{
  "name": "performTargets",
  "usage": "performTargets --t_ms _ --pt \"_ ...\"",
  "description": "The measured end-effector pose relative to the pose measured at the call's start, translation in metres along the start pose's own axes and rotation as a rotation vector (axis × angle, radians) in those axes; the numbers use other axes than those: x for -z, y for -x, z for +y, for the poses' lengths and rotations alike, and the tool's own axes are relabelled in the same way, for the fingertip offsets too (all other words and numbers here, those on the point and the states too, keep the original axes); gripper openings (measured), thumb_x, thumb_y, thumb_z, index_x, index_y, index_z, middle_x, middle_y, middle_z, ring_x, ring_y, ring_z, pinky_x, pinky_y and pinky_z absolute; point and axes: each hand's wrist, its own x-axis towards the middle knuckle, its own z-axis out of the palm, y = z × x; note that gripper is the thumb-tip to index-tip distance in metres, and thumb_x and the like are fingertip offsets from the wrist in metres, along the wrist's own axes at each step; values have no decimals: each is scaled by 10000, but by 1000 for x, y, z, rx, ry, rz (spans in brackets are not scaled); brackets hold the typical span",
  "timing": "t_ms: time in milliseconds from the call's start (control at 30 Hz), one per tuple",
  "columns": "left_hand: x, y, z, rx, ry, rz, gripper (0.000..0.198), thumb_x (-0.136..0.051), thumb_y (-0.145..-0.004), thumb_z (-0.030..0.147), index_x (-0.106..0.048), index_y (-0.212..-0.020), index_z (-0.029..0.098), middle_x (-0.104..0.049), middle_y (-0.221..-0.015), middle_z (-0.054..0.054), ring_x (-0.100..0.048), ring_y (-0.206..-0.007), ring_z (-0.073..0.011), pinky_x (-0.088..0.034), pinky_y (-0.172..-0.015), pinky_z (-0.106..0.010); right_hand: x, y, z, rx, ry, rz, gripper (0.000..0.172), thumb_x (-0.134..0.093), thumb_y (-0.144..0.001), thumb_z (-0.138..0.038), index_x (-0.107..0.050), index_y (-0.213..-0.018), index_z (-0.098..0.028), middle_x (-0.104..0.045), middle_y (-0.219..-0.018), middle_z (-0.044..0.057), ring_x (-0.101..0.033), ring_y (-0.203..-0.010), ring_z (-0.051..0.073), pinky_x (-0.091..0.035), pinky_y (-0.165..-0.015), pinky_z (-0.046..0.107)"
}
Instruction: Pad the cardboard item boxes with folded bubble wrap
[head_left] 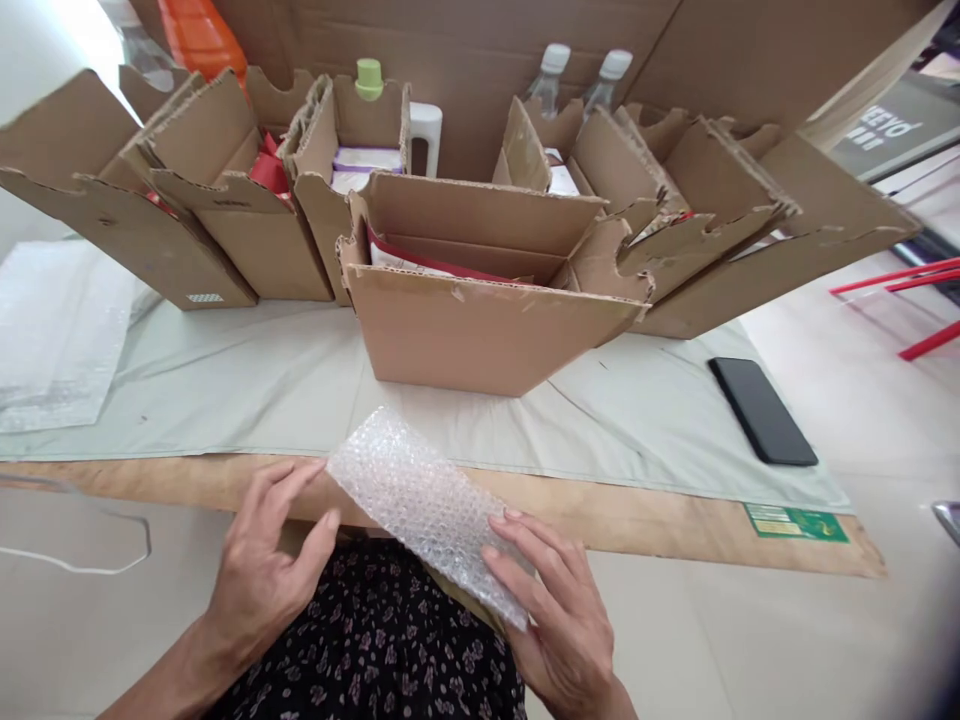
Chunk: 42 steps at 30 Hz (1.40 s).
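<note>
A clear piece of bubble wrap (427, 500) slants over the table's front edge, its lower right end above my lap. My right hand (559, 610) grips that end, with fingers lying across the upper side and the thumb mostly hidden. At the other end, my left hand (270, 560) is open, thumb and fingers apart, with the fingertips at the bubble wrap's left corner; whether they touch it I cannot tell. Beyond the bubble wrap stands an open cardboard box (480, 335) with red-and-white items inside.
More cardboard bins (247, 230) line the back on both sides. Bubble wrap sheets (60, 330) lie at the left, and a black phone (761, 410) at the right. Clear bottles (551, 80) and an orange bottle (201, 40) stand behind. A pale cloth (247, 375) covers the table.
</note>
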Motion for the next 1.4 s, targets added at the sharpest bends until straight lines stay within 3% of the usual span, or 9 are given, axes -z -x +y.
performTargets --t_ms 100,200,400,567,700,833,933,1133,1400 --pt "6 15 -2 246 329 -278 445 -589 -1012 360 -558 -1455 333 -728 -1043 -53 -741 -802 -205 -645 -679 -328 -4 2 -14 -44 -62 56 391 -585 -837 6 -694 -1142 -214 -786 -1139 110 -696 -1180 272 -585 -882 441" --pt "2 15 -1 452 573 -478 520 -524 -1045 439 -498 -1546 305 -776 -969 -55 -756 -749 -204 -653 -698 -343 -5 4 -25 -18 -92 43 327 -585 -861 -31 -704 -1097 -223 -811 -1087 82 -732 -1131 261 -587 -861 424" --pt "-23 -39 35 344 600 -422 286 -660 -948 392 -784 -1151 233 -803 -917 -45 -722 -737 -186 -620 -669 -302 6 8 -43 139 -60 -33 203 -558 -961 -151 -720 -1026 -253 -833 -1016 2 -768 -1040 193 -566 -879 347" --pt "-49 -84 39 -1 341 -470 386 -599 -922 268 -723 -1285 226 -782 -1118 -72 -720 -924 -222 -620 -804 -358 -17 2 -42 21 23 -16 291 -570 -901 -46 -721 -1084 -216 -819 -1071 49 -750 -1053 213 -549 -893 384" --pt "-38 -67 25 -162 137 -236 542 -582 -944 198 -543 -1485 221 -703 -1278 -116 -681 -1108 -251 -572 -999 -443 -38 -5 -35 -52 -43 -40 264 -582 -930 -39 -708 -1098 -199 -806 -1044 61 -741 -964 211 -574 -819 386" --pt "-16 -24 26 -330 303 -380 548 -652 -907 156 -559 -1441 230 -722 -1232 -98 -667 -1184 -253 -565 -1045 -417 -42 -11 -30 -119 -106 -98 283 -549 -966 -44 -686 -1160 -198 -794 -993 59 -726 -874 193 -582 -743 358" --pt "-21 -6 28 -391 344 -398 494 -711 -892 154 -595 -1371 184 -751 -1161 -113 -700 -1098 -255 -592 -977 -417 -41 -18 -26 -118 -82 -128 249 -523 -1001 -73 -678 -1166 -177 -778 -898 55 -698 -745 174 -557 -652 333" --pt "-41 -14 22 -237 309 -242 176 -588 -963 47 -701 -1043 156 -750 -853 -43 -700 -780 -154 -584 -718 -289 -32 -16 -14 -143 -31 -113 354 -633 -1014 -204 -579 -1361 -166 -784 -936 59 -714 -746 180 -580 -666 330" --pt "-41 -17 26 -276 208 -97 240 -617 -921 -2 -678 -1117 121 -712 -862 -47 -660 -779 -150 -572 -729 -295 -36 -9 -6 -380 10 -67 328 -605 -1020 -230 -609 -1345 -182 -789 -989 60 -756 -786 178 -632 -735 300"
